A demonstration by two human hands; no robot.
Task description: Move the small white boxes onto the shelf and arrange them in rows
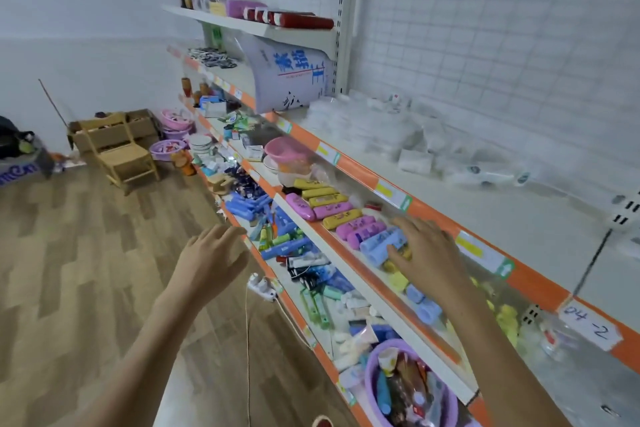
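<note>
A small white box (415, 160) lies on the white top shelf (526, 218) beside blurred clear packets; other white boxes cannot be told apart in the blur. My left hand (211, 260) hovers over the floor in front of the shelves, fingers spread, holding nothing. My right hand (427, 253) reaches over the middle shelf, its straight fingers above the blue case (381, 246) at the end of a row of pink and yellow cases. Neither hand holds a box.
A large white sack (287, 76) with blue writing leans at the shelf's left end. The lower shelf holds blue tubes, bottles and a purple basin (372, 378). A white power strip (263, 288) hangs at the shelf edge. A wooden chair (121, 152) and cardboard boxes stand on the wood floor.
</note>
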